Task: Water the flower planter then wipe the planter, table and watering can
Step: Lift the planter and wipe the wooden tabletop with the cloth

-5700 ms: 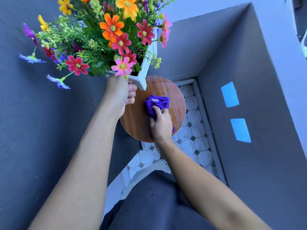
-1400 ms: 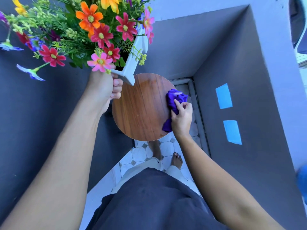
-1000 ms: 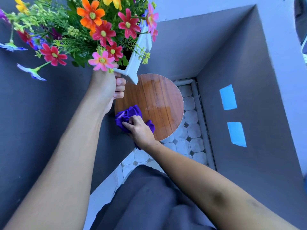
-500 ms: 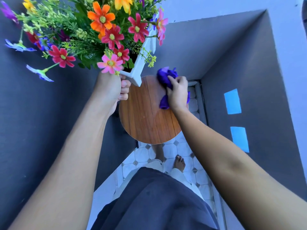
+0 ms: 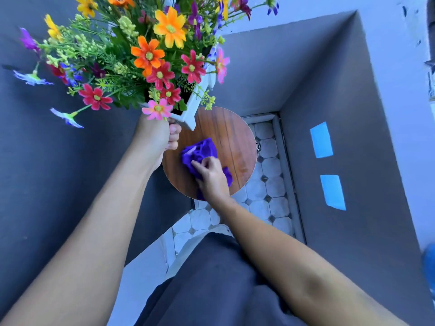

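Right now I have the planter [image 5: 191, 107] lifted clear of the round table [image 5: 226, 128], hanging above its far-left edge, with my left hand [image 5: 156, 137] curled closed around the white box's near lower corner. It looks top-heavy with that spray of flowers [image 5: 148, 55], stiff-walled and probably slick if wet, so I judge the base corner the safest hold, well away from the stems. My right hand [image 5: 211, 177] lies on the purple cloth [image 5: 200, 150] near the table's middle, towards its near edge, fingers bent and pinching the bunched fabric while pressing it to the wood. Soft and limp, the cloth should gather easily under the palm. No watering can is in view.
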A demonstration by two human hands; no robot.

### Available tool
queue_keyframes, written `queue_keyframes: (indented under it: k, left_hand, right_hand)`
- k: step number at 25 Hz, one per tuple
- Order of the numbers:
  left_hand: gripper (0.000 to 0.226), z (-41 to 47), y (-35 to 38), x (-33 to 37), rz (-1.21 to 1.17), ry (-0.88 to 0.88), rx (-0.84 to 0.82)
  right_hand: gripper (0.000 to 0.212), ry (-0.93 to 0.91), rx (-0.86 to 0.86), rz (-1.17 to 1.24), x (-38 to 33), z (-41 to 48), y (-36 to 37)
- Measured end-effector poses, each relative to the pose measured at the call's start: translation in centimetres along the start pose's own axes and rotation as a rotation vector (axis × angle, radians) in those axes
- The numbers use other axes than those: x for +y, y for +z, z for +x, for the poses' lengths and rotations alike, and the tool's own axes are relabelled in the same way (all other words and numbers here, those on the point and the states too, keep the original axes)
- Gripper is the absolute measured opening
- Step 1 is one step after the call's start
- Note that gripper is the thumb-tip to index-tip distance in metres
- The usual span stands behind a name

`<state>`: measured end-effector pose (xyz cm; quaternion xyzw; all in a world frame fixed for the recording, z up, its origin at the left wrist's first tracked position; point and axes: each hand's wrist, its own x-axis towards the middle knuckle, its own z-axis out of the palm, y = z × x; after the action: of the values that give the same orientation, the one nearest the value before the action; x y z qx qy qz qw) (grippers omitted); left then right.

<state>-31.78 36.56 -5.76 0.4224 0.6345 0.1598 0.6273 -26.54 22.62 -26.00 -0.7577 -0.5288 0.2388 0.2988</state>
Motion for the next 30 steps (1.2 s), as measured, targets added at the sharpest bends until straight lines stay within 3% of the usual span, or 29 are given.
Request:
queue_keyframes:
  k: [4,10,15,30]
  left_hand:
    - [0.036,-2.9,1.1,-1.4,-0.047,0.021,-0.042]
    - [0.038,-5.0,3.1,-7.0,-0.069,-0.051,-0.017]
    - [0.036,-6.1,6.3,-11.3,-0.065,-0.056,0.089]
    - [0.033,-5.0,11.9,-17.8,-0.254,-0.157,0.261]
  right_hand:
    - [0.046,0.004,-0.07,0.015,1.1,-3.1,-1.0]
    - [0.044,0.4,0.115,0.076,6.5,-3.9,-7.7]
    - [0.034,0.576,0.157,0.21,8.2,-6.3,-12.5]
    - [0.019,0.693,0.181,0.549,8.3,-13.0,-17.8]
